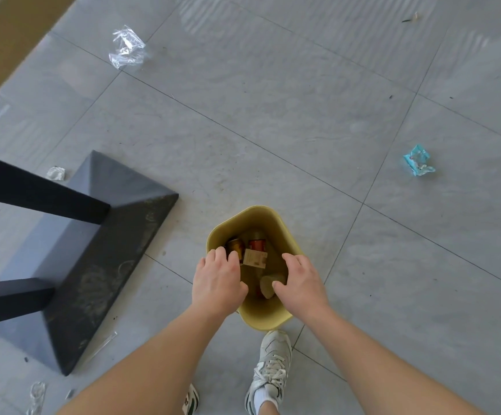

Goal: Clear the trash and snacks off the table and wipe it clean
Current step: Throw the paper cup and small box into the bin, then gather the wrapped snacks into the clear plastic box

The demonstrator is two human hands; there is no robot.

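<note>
Two bare hands grip a yellow bin (pixel 265 317) by its rim, the left hand (pixel 217 283) curled over the left edge and the right hand (pixel 301 284) curled over the right edge, fingers hooked inside. Whether the bin rests on the grey tiled floor (pixel 273 115) or is lifted off it cannot be told. Inside lie two reddish cans (pixel 256 244), a tan carton (pixel 255 259) and a pale cup (pixel 268 284). Just below the bin a white sneaker (pixel 273 357) stands on the floor, and the toe of another shows by the lower edge. To the left stands a dark pyramid-shaped table base (pixel 117 229) with black legs (pixel 33 193) crossing in front of it. Loose litter is scattered over the floor: a crumpled clear plastic wrapper (pixel 127 47) far up left, a blue wrapper (pixel 418 161) well off to the right, a small white scrap (pixel 55 173) beside the base, and clear plastic bits (pixel 36 395) near the lower left corner.
</note>
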